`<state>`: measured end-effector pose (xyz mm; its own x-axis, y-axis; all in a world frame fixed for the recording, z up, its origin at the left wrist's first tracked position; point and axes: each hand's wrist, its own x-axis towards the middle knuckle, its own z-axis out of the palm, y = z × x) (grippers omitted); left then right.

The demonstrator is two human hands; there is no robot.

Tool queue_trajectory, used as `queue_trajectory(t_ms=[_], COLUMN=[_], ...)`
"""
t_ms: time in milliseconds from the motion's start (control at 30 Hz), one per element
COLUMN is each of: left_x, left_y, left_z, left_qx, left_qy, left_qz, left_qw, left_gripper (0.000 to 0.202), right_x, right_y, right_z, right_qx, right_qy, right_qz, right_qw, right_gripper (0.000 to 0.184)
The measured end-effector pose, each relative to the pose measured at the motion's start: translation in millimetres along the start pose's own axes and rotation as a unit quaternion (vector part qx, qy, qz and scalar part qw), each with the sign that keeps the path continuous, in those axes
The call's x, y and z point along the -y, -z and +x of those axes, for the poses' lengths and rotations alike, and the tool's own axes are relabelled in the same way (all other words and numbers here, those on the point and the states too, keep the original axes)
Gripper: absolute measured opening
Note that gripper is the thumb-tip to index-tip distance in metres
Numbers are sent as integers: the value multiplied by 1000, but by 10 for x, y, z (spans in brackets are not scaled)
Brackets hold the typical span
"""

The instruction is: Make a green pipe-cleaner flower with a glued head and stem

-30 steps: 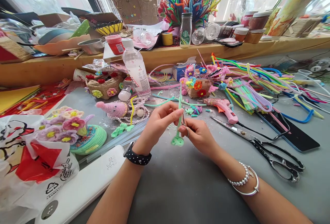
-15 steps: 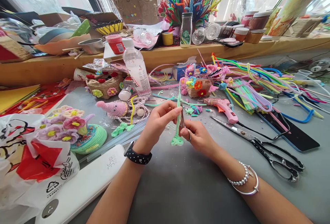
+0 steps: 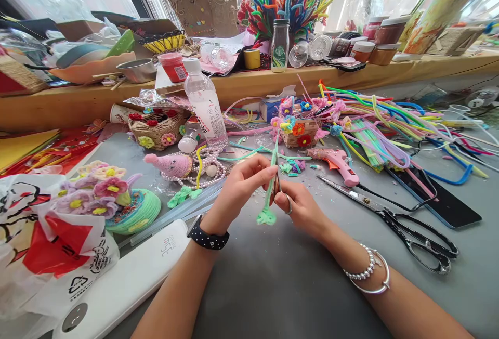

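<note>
My left hand [image 3: 249, 183] pinches a pale green pipe cleaner [image 3: 270, 189] between thumb and fingers. The stem stands upright, leaning a little, and a fluffy green flower-like piece [image 3: 266, 217] hangs at its lower end. Close against the stem, my right hand [image 3: 298, 201] is closed on a small pair of scissors [image 3: 277, 180], with a finger loop showing by the thumb. The blades run up along the stem; whether they touch it I cannot tell. Behind the hands lie green and purple fuzzy scraps [image 3: 293, 166].
Large black-handled scissors [image 3: 390, 217], a pink glue gun [image 3: 338, 164] and a dark phone [image 3: 440, 201] lie to the right. At left are a white power bank [image 3: 128, 282], a plastic bag [image 3: 74, 240] and a flower pot [image 3: 134, 211]. A bottle [image 3: 206, 107] and flower basket [image 3: 298, 133] stand behind.
The green stem has tilted, its top going right and its flower end slightly left and down. My left fingers have shifted slightly right. Both hands keep their holds.
</note>
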<state>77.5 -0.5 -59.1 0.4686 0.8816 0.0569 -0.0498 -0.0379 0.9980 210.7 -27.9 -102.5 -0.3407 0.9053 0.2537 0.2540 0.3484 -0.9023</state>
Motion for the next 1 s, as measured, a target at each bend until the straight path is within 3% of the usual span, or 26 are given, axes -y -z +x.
queue_trajectory(t_ms=[433,1000], left_x=[9,-7], left_y=[0,9], left_z=[-2,-1], left_qx=[18,-17], left_qy=[9,1], left_qz=[33,13], left_qw=[999,1000], left_gripper=[19,19], right_x=[8,35], right_y=[4,-12], right_z=[1,-10], right_qx=[-30,-65], right_qy=[7,-1], right_qz=[-11,-19], right_qw=[999,998], right_gripper=[56,45])
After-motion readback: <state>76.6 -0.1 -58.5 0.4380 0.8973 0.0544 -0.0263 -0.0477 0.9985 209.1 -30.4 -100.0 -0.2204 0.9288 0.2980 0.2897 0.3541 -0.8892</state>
